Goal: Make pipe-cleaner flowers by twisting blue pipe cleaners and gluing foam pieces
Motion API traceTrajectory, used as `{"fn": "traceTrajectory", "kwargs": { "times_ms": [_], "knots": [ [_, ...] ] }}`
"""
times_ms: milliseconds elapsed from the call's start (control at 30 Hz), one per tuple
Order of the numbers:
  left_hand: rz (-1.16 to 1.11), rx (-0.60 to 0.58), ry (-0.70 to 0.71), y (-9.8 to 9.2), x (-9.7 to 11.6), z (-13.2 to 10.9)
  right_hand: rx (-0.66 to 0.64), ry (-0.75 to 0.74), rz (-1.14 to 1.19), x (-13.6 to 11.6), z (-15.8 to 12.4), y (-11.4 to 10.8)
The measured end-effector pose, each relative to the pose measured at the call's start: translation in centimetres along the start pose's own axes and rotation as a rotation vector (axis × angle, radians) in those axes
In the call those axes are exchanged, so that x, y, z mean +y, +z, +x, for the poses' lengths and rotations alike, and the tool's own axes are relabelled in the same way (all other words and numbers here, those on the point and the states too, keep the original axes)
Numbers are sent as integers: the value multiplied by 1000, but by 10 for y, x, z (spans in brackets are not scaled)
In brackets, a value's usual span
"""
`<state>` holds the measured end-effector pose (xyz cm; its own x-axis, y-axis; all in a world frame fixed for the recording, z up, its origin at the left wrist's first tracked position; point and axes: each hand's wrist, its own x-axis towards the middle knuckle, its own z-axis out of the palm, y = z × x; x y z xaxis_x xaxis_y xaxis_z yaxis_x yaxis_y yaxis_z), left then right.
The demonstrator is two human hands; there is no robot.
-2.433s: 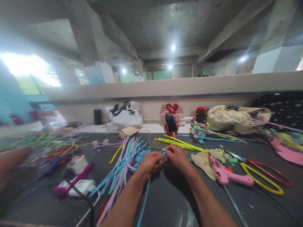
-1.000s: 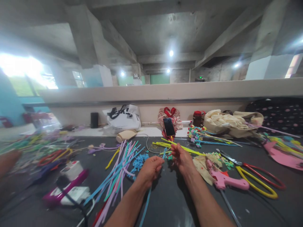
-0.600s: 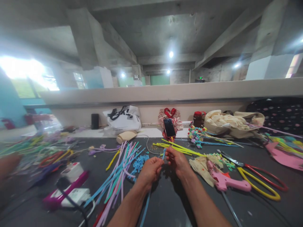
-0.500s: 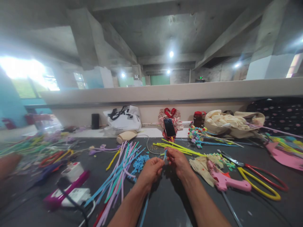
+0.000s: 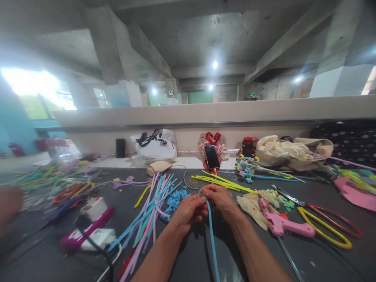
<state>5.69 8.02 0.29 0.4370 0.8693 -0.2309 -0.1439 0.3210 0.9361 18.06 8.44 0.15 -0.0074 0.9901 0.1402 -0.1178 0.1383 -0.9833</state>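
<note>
My left hand [image 5: 192, 211] and my right hand [image 5: 219, 199] meet over the middle of the dark table, fingertips pinched together. Between them is one end of a blue pipe cleaner [image 5: 212, 235], whose long free part hangs down toward me between my forearms. The exact spot each fingertip grips is partly hidden by the fingers. Just left of my hands lies a heap of short, curled blue pieces [image 5: 175, 199]. Farther left is a bundle of lilac, blue and teal pipe cleaners [image 5: 152, 207]. Behind my right hand, yellow pipe cleaners [image 5: 225, 182] lie fanned out.
On the right are a pink glue gun [image 5: 289, 226] on a crumpled cloth [image 5: 249, 207] and scissors [image 5: 329, 223] with red and yellow handles. A power strip [image 5: 108, 217] with plugs sits left. Another person's blurred hand [image 5: 10, 207] shows at the left edge. A phone [image 5: 212, 156] leans behind.
The blue pipe cleaner's long end has swung from beside my left forearm to the middle, between my arms. My right fingers have tipped over toward my left fingertips.
</note>
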Motion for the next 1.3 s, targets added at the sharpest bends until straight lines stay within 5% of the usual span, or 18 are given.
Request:
{"fn": "traceTrajectory", "kwargs": {
  "times_ms": [500, 900, 1100, 1300],
  "knots": [
    [-98, 35, 65, -8, 1, 4, 91, -351, -508, 0, -5, 3],
    [-120, -14, 41, -9, 1, 4, -1, -180, -339, 6, 2, -2],
    [-122, 44, 80, -9, 1, 6, 159, -386, -565, 0, -4, 2],
    [-105, 80, 86, -8, 3, 2, 152, -486, -749, -2, -7, 4]
  ]
}}
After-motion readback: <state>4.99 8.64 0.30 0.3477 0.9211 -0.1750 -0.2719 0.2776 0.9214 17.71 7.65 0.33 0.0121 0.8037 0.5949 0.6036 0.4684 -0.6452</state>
